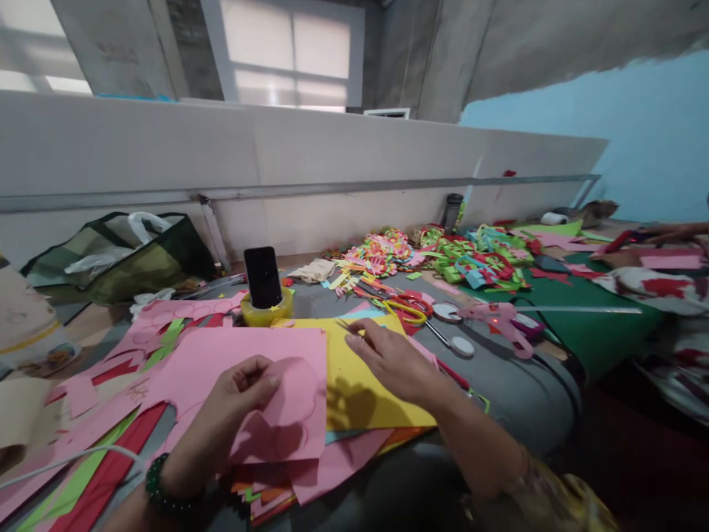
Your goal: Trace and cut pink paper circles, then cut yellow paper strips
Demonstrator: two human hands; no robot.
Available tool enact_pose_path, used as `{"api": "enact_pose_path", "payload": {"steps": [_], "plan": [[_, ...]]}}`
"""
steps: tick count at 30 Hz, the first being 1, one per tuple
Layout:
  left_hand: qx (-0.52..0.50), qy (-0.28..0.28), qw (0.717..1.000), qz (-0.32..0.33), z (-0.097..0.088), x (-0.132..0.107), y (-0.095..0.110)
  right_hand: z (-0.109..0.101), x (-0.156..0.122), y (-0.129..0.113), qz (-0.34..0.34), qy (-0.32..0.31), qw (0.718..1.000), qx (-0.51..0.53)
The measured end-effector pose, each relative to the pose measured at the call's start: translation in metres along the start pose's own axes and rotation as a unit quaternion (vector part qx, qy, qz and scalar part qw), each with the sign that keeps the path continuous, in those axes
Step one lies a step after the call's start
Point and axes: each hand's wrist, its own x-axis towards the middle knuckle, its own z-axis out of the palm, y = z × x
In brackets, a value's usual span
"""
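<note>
My left hand (244,395), with a green bead bracelet at the wrist, pinches the edge of a pink paper cut-out (293,388) with rounded outlines. The cut-out is over a pink sheet (277,343), and a curved line shows beside it. My right hand (388,358) is above a yellow sheet (354,395), its thumb and fingers closed on a thin pointed stick (346,326); its exact kind is too small to tell. Beneath both sheets lies a stack of coloured paper (343,469) in pink, orange and blue.
A phone (263,277) stands in a yellow holder (266,312). Right of it lie scissors (407,310) and a pink glue gun (498,318). Behind are heaps of paper pieces (382,251). Pink scraps (94,388) and a green bag (122,255) are left; a person's arm shows far right.
</note>
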Motion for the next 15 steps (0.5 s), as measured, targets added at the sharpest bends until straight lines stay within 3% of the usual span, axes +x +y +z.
{"api": "enact_pose_path", "payload": {"steps": [3, 5, 8, 11, 15], "plan": [[-0.012, 0.035, 0.999, -0.013, -0.007, 0.003, 0.0, 0.006, 0.006, 0.019, 0.035, -0.047, 0.989, -0.133], [-0.017, 0.028, 0.999, -0.023, -0.009, 0.004, -0.001, 0.007, 0.007, 0.021, 0.025, -0.075, 0.984, -0.162], [-0.023, 0.019, 0.999, -0.023, -0.007, 0.005, -0.002, 0.001, 0.015, 0.007, -0.028, -0.085, 0.978, -0.191], [-0.031, 0.014, 0.999, -0.016, -0.003, 0.004, -0.001, -0.004, 0.045, -0.018, -0.105, -0.085, 0.971, -0.196], [-0.058, 0.024, 0.998, -0.032, -0.001, 0.004, 0.004, 0.018, 0.101, -0.043, -0.158, -0.081, 0.974, -0.144]]}}
